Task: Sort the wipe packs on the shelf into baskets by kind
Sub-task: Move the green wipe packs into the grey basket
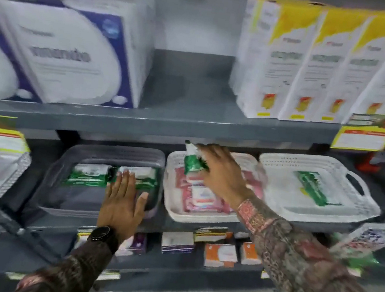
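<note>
Three baskets sit side by side on the grey metal shelf (170, 224) in front of me: a dark grey perforated plastic basket (101, 155) on the left, a white perforated plastic basket (177, 214) in the middle, and a wider white plastic basket with a cut-out handle (344, 182) on the right. My right hand (222, 172) is clenched around a green and white soft wipe pack (193, 162), holding it by one end above the back of the middle basket, where pink and white wipe packs (200, 199) lie stacked. My left hand (123, 201) is released, fingers spread flat, resting on the front rim of the dark grey basket, its fingertips touching the two green wipe packs (113, 176) lying at the back of it. One more long green pack (311, 187) lies alone in the right-hand basket; blur keeps me from telling whether it is the same kind.

Judging by the colours, the pack I hold does not belong with the pink ones, so I reckon it goes to a basket holding green.

The pack looks light and floppy, a filmy pouch that sags when pinched at the end and whose glossy wrapper may slide in my grip. A firmer hold would be across its middle, thumb on one broad face and fingers on the other, away from the resealable flap. It should take squeezing without harm, though it could catch on the basket's perforated wall if dragged.
</note>
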Motion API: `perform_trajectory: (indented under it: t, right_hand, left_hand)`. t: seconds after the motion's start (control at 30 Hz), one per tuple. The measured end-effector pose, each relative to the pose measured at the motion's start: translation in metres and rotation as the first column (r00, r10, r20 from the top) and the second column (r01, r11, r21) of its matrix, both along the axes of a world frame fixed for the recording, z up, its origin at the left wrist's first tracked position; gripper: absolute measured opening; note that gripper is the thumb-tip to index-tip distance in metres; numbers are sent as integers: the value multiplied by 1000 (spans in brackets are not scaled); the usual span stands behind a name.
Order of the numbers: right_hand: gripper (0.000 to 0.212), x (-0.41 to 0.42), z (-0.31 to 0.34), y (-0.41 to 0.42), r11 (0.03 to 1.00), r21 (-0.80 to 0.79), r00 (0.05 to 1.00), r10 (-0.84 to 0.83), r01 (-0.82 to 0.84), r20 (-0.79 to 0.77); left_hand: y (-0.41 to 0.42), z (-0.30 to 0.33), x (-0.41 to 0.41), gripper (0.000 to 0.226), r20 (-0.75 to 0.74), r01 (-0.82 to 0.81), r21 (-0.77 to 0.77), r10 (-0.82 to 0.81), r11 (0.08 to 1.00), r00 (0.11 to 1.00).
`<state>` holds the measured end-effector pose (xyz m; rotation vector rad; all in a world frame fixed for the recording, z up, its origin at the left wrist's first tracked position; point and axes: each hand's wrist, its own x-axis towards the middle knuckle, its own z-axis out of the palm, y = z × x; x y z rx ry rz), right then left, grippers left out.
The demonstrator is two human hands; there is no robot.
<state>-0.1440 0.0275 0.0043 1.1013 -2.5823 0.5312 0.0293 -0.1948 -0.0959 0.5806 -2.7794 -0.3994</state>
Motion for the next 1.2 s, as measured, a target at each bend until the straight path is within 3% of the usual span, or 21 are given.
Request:
perform_trajectory:
  t: [0.13, 0.27, 0.47, 0.63, 0.8, 0.93, 1.07, 1.2]
  right_hand:
    - [81, 56, -16, -113, 988, 39, 987, 150, -152, 51]
    - [83, 102, -34, -204, 955, 98, 958, 269, -278, 96]
    - [85, 117, -67, -277, 905, 339, 966, 250, -258, 70]
    - [81, 123, -87, -292, 877, 418, 969, 245, -236, 33]
    - [103, 116, -83, -271, 888, 353, 951, 309, -294, 14]
    - [100, 89, -70, -208, 930, 281, 957, 273, -237, -96]
    - [92, 40, -55, -113, 970, 218, 982, 140, -111, -124]
    - [81, -19, -46, 4, 982, 168, 991, -71, 89, -110]
  left_hand:
    - [-89, -8, 60, 82, 19, -161, -42, 162, 986, 987]
    - [-145, -17, 89, 91, 51, -209, -45, 211, 977, 976]
    - [-146, -28, 96, 74, 2, -183, -75, 184, 980, 983]
    - [-153, -34, 96, 72, -21, -182, -83, 181, 980, 983]
    - [-155, -31, 96, 76, 8, -210, -86, 212, 974, 977]
    - [-127, -14, 81, 79, -25, -250, -81, 249, 965, 968]
    - [-40, 8, 24, 77, -95, -95, -42, 90, 995, 991]
    - [66, 13, -41, 77, -66, 127, -54, -130, 990, 989]
